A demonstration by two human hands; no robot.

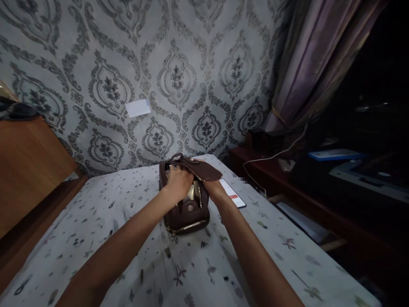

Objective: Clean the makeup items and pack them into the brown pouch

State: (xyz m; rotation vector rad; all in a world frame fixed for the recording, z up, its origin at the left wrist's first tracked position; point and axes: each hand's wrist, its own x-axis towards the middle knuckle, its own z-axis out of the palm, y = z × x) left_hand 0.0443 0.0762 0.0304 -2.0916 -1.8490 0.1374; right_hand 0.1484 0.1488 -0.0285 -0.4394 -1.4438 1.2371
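A dark brown bag (pixel 188 221) with gold zips stands on the bed, its top unzipped and its flap (pixel 207 169) folded over to the right. My left hand (pixel 180 180) reaches down into the opening with its fingers curled. The fingertips and whatever they hold are hidden inside. Something shiny and pale gold (pixel 191 194) shows in the opening beside that hand. My right hand (pixel 213 187) is against the bag's right side, under the flap, which covers its fingers. Just right of that wrist, a phone (pixel 234 196) with a lit screen lies flat.
A white patterned sheet (pixel 143 264) covers the bed. On the left stands a wooden panel (pixel 32 170) with dark items on top. Along the right side run a dark red ledge (pixel 238 155), a white cable (pixel 271 157) and a tied curtain (pixel 306 64). Patterned wallpaper is behind.
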